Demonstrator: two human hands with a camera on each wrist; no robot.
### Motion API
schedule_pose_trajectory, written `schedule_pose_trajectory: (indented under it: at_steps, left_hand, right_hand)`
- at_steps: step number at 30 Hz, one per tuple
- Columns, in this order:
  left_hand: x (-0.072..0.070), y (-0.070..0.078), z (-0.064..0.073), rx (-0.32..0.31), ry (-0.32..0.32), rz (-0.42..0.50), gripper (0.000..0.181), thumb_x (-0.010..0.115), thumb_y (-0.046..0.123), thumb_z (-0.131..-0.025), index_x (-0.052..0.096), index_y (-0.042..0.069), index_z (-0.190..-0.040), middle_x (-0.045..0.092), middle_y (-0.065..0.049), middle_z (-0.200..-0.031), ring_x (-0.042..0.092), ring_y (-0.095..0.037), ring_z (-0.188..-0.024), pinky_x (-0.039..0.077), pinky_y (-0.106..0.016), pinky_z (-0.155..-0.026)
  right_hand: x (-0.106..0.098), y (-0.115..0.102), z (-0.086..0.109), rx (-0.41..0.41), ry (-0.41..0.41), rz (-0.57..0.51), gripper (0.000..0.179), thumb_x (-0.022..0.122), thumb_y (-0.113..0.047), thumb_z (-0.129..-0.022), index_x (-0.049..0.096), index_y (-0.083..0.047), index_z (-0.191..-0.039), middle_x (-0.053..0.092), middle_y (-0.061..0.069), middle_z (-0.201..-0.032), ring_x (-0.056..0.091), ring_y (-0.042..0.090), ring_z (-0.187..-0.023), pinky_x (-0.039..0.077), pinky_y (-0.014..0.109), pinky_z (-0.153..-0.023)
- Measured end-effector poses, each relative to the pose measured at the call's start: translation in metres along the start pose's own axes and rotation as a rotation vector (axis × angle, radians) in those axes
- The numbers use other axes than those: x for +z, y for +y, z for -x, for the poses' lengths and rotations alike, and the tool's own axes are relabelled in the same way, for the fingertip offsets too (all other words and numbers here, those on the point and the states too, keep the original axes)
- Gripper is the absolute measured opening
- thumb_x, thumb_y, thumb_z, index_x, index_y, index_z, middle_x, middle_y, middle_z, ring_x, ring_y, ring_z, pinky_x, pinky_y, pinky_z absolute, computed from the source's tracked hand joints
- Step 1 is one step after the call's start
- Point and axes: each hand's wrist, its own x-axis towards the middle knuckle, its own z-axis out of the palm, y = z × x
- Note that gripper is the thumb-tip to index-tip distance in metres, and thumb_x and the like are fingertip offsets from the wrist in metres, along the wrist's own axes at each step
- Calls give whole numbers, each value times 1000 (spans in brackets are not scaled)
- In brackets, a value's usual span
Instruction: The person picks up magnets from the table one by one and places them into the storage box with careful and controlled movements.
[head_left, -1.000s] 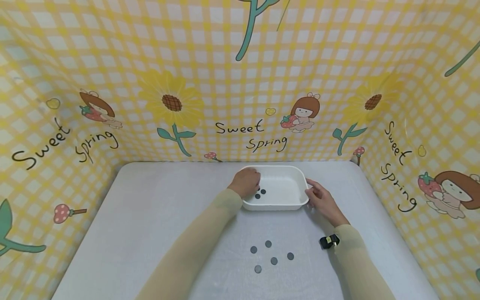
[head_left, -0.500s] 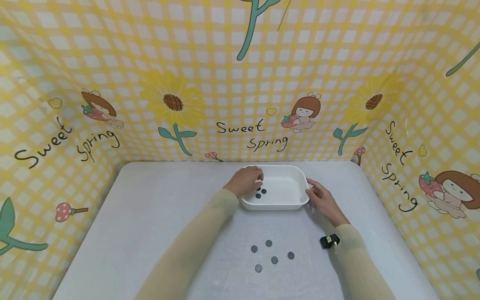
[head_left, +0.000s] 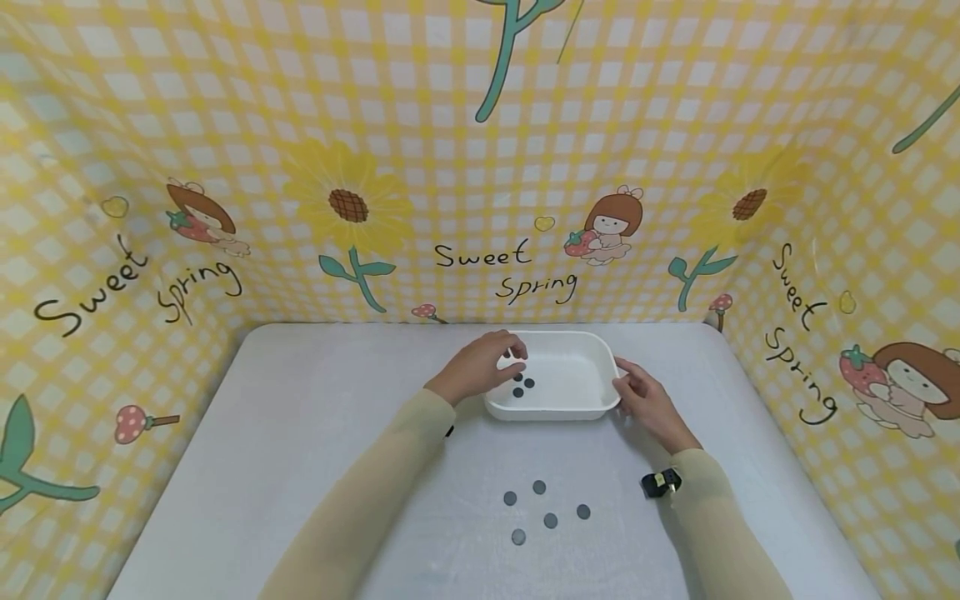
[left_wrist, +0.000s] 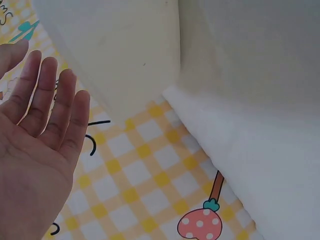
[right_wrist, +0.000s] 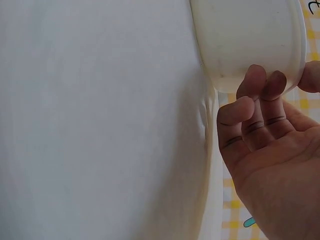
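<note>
A white oblong tray (head_left: 572, 379) stands near the far edge of the table. Dark round discs (head_left: 529, 383), several of them, lie in its left part; my left hand (head_left: 476, 367) hovers over that end and partly hides them. Its thumb and fingers are spread apart with nothing between them, and the left wrist view shows the palm of this hand (left_wrist: 42, 135) bare beside the tray wall (left_wrist: 120, 50). My right hand (head_left: 651, 406) grips the tray's right end. In the right wrist view its curled fingers (right_wrist: 255, 82) lie against the tray's outer wall (right_wrist: 250, 40).
Several grey discs (head_left: 551, 521) lie loose on the white table cover (head_left: 315, 433), nearer to me than the tray. A small black device (head_left: 661, 483) sits at my right wrist. Yellow checked cloth (head_left: 480, 167) walls the table at the back and sides.
My left hand has drawn back slightly to the left, its thumb and fingers parting. Another dark disc shows under its fingers. The right hand and the tray have stayed in place.
</note>
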Motion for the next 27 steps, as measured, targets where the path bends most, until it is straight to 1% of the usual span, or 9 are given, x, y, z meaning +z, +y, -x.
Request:
schedule_pose_trajectory:
  at_steps: [3, 6, 9, 11, 16, 20, 25, 27]
  left_hand:
    - [-4, 0, 9, 7, 16, 32, 21, 72, 29, -105, 68, 19, -124, 67, 5, -122, 63, -24, -121, 51, -40, -102]
    - [-7, 2, 18, 15, 28, 47, 23, 72, 30, -105, 69, 19, -126, 67, 6, -123, 63, -24, -121, 52, -41, -102]
    - [-8, 6, 28, 28, 35, 53, 25, 73, 28, -105, 69, 17, -127, 67, 6, -123, 62, -20, -118, 52, -41, -101]
    - [-8, 8, 35, 34, 44, 50, 24, 73, 28, -105, 69, 19, -126, 67, 7, -123, 61, -16, -117, 53, -40, -101]
    - [-5, 14, 52, 65, 64, 91, 24, 76, 22, -103, 69, 18, -126, 68, 6, -122, 62, -20, -117, 53, -41, -101]
    - [-2, 17, 66, 90, 67, 97, 25, 77, 22, -102, 70, 18, -126, 68, 6, -122, 63, -19, -116, 54, -40, -100]
    - [4, 16, 82, 145, 58, 98, 27, 78, 21, -101, 70, 18, -127, 69, 6, -124, 65, -19, -117, 54, -38, -103]
    - [7, 15, 86, 159, 54, 98, 27, 78, 20, -101, 69, 20, -126, 69, 6, -123, 66, -18, -118, 54, -37, -104]
  right_hand:
    - [0, -1, -1, -2, -5, 12, 56, 57, -23, -114, 38, -11, -166, 59, 20, -109, 57, 18, -81, 50, 29, -70]
    - [0, -2, -1, 0, -2, 9, 57, 57, -24, -114, 38, -10, -166, 59, 21, -109, 57, 18, -81, 50, 30, -70]
    - [0, -3, 0, 1, -2, 0, 57, 58, -26, -113, 39, -12, -165, 59, 18, -108, 57, 17, -81, 50, 29, -70]
    - [0, -3, 1, 6, -2, 10, 57, 58, -27, -113, 40, -14, -165, 59, 16, -108, 58, 18, -82, 51, 29, -71]
    - [-1, -2, 1, 21, 2, 25, 57, 58, -29, -113, 40, -17, -166, 58, 15, -109, 58, 20, -85, 50, 28, -72]
    - [-1, 0, 0, 26, -2, 18, 57, 58, -28, -113, 40, -17, -166, 58, 15, -110, 58, 21, -85, 50, 29, -72]
    - [0, 0, 1, 29, 7, 27, 57, 58, -29, -113, 41, -18, -166, 59, 14, -108, 58, 20, -84, 50, 28, -72]
    - [0, -1, 1, 26, 7, 30, 57, 58, -29, -113, 40, -17, -166, 59, 14, -108, 58, 20, -84, 50, 28, -72]
